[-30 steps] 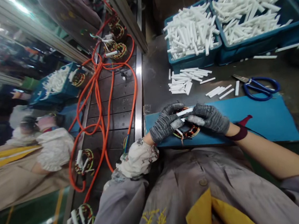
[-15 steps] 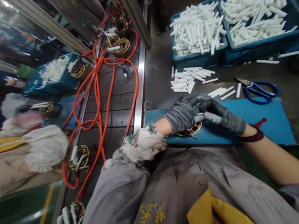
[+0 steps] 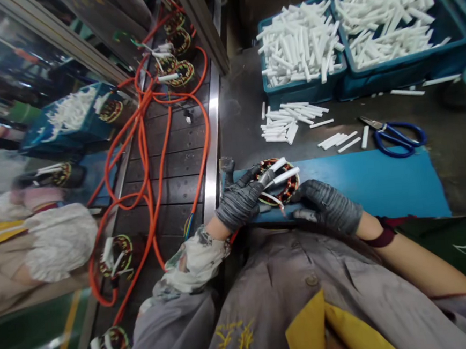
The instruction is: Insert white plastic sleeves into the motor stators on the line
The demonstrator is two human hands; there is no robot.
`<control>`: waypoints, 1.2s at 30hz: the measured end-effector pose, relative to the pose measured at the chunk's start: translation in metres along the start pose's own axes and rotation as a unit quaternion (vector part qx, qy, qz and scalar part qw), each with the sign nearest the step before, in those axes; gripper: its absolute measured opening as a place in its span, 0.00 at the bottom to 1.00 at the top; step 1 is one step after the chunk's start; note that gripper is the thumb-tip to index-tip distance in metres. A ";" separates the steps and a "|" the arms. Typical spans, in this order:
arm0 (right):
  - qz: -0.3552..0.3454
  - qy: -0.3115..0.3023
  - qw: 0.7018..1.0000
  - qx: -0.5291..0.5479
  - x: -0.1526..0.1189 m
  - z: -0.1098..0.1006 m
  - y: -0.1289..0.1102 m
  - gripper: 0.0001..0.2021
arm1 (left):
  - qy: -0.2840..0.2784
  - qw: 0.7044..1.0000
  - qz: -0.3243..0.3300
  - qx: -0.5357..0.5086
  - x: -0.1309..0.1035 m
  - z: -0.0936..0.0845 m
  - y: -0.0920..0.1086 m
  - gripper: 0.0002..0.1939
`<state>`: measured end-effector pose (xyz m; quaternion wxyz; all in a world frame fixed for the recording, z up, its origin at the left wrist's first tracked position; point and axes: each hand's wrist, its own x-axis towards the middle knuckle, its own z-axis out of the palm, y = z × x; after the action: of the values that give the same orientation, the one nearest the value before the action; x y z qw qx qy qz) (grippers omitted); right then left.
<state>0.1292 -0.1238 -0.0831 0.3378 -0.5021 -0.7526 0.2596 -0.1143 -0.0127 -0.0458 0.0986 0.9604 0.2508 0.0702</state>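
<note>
A wound motor stator sits on the blue mat near the table's front edge, its ring of windings facing up. White insulating sleeves stand out of its leads, and a thinner one lies across its near side. My left hand, in a grey glove, lies over the stator's left side with fingers spread, fingertips against the sleeves. Its thumb is hidden. Beside the stator's lower right edge is my right hand, gloved too, thumb and fingers apart with nothing visible between them.
Blue bins full of white sleeves stand at the back. Loose sleeves and blue-handled scissors lie beyond the blue mat. Left, orange hoses cross a conveyor carrying more stators; a co-worker's gloved hand is beyond.
My hands have parted from where they met above the stator. The left has moved left and spread its fingers; the right has lowered. The stator and its white sleeves now show.
</note>
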 end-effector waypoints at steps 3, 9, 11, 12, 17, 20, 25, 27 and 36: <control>0.008 0.003 0.994 -0.107 0.013 -0.008 -0.005 0.27 | 0.039 0.998 -0.046 0.022 -0.002 0.005 0.017 0.37; -0.030 0.007 0.979 -0.201 0.035 -0.010 -0.033 0.25 | 0.054 0.996 -0.063 0.020 -0.009 0.004 0.023 0.32; -0.020 -0.003 0.995 -0.095 0.036 -0.007 -0.032 0.27 | 0.052 0.996 -0.060 0.035 -0.012 0.006 0.026 0.28; -0.004 -0.014 1.000 -0.022 0.034 -0.006 -0.029 0.27 | 0.049 0.996 -0.059 0.046 -0.013 0.008 0.028 0.27; 0.207 -0.046 0.932 0.295 0.027 -0.005 -0.010 0.30 | 0.037 0.995 -0.015 0.089 -0.011 0.021 0.044 0.26; 0.229 -0.073 0.916 0.323 0.027 -0.015 -0.001 0.31 | 0.052 0.991 -0.016 0.122 -0.006 0.027 0.049 0.25; 0.135 0.027 0.990 0.006 0.017 -0.070 0.034 0.21 | 0.094 0.984 -0.063 0.134 -0.001 0.031 0.037 0.26; 0.148 0.079 0.974 -0.149 0.011 -0.093 0.058 0.16 | 0.103 0.985 -0.079 0.113 -0.002 0.032 0.029 0.28; 0.050 0.114 0.975 -0.184 0.011 -0.091 0.075 0.09 | 0.190 0.971 -0.136 -0.051 0.000 0.034 0.024 0.13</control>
<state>0.2397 -0.0816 -0.0777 0.3100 -0.6188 -0.7179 0.0747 -0.0968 -0.0385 -0.0734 0.1069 0.8803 0.3889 0.2498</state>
